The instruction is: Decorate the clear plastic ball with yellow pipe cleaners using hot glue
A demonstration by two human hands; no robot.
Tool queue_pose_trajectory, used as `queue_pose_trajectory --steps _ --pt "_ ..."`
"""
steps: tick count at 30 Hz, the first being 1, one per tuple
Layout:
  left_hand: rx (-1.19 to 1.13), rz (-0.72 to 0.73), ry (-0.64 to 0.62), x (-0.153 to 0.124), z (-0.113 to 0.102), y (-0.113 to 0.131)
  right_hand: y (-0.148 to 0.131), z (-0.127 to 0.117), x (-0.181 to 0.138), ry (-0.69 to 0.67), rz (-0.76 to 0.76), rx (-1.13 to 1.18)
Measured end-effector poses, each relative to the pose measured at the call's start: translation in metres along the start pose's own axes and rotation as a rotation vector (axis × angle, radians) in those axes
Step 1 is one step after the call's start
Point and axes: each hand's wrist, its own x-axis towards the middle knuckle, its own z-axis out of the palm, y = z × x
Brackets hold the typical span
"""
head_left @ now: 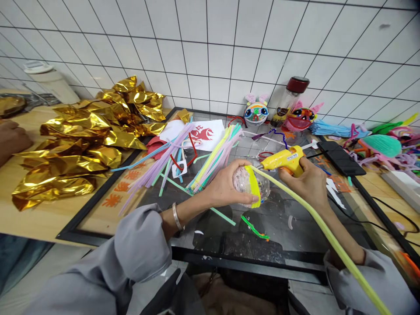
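My left hand (226, 186) is closed around a clear plastic ball (243, 180), whose middle carries a yellow band. From the ball a long pale yellow pipe cleaner (305, 205) runs down toward the lower right, passing in front of my right wrist. My right hand (310, 177) grips a yellow hot glue gun (284, 161) by its handle, its nozzle close to the top of the ball beside the yellow band. I cannot tell whether the nozzle touches it. A short green pipe cleaner piece (254, 227) lies on the glass below the ball.
Bundled purple (157, 164) and yellow-pink pipe cleaners (216, 159) lie left of the ball. Gold foil (95, 131) covers the left side, near another person's hand (13, 138). Behind stand decorated balls (256, 113) and a red-lidded bottle (290, 98). A phone (341, 157) and black cord (352, 218) lie right.
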Motion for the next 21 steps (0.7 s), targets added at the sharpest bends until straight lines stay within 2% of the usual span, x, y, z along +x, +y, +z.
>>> queue_pose_trajectory --steps 9,15,21 --pt "0.029 -0.004 0.007 0.0003 -0.0008 0.0009 -0.0016 -0.0049 -0.0031 -0.053 -0.006 0.030" --pt "0.003 -0.006 -0.003 0.0004 -0.0007 -0.0016 -0.0009 -0.0041 -0.0021 0.003 -0.005 0.046" --pt "0.001 -0.021 -0.005 0.0002 -0.0007 -0.0001 0.0008 -0.0018 -0.0038 -0.010 -0.028 0.069"
